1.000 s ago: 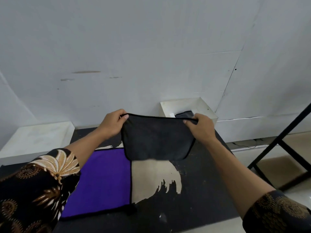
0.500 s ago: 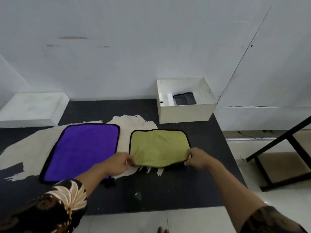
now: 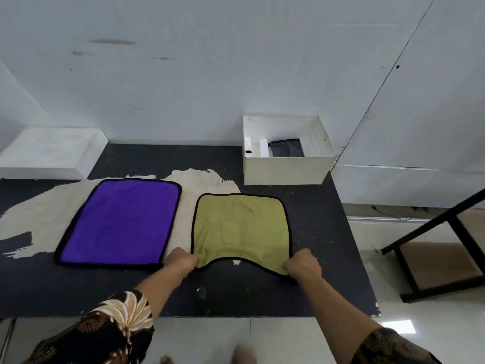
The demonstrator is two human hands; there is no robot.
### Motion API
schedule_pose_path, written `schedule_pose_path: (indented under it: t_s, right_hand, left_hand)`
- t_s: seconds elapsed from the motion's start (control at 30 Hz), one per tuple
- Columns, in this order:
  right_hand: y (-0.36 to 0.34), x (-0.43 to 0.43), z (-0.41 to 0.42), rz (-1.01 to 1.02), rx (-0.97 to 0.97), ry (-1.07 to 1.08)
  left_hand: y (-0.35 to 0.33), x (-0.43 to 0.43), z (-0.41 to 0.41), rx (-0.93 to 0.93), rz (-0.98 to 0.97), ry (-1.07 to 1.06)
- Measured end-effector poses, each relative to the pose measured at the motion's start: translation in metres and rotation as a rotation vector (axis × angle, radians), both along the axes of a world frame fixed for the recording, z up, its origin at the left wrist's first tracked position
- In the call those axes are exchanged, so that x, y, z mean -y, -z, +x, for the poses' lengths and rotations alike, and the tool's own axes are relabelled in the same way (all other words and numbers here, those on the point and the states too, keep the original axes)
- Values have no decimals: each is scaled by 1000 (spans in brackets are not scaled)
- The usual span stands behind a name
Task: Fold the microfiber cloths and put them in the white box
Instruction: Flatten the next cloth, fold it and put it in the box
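A yellow-green cloth (image 3: 240,227) with black trim lies spread on the black table (image 3: 328,258). My left hand (image 3: 181,261) pinches its near left corner and my right hand (image 3: 303,264) pinches its near right corner, so the near edge bows away between them. A purple cloth (image 3: 122,219) lies flat to the left, untouched. The white box (image 3: 284,170) stands at the table's far right, with a folded dark cloth (image 3: 286,147) inside.
A white flat block (image 3: 49,151) sits at the far left by the wall. Worn pale patches (image 3: 31,219) mark the tabletop. A black metal frame (image 3: 433,245) stands on the floor to the right, past the table's right edge.
One second ago both hands held the cloth up near the box, its dark side towards me. Now it lies green side up on the table, the hands at its near corners.
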State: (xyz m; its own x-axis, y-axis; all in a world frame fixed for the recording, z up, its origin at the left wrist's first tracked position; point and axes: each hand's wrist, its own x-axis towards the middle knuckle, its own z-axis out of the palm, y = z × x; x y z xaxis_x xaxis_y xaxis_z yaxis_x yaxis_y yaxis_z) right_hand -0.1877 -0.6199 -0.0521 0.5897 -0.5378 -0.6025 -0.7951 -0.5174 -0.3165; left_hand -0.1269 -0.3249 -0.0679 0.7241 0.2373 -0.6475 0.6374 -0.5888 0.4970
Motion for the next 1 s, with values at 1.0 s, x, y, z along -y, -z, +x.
schedule_pose_path:
  t_s: [1.0]
  right_hand:
    - [-22, 19, -15, -251, -44, -297]
  left_hand:
    - [-27, 7, -17, -32, 475, 555]
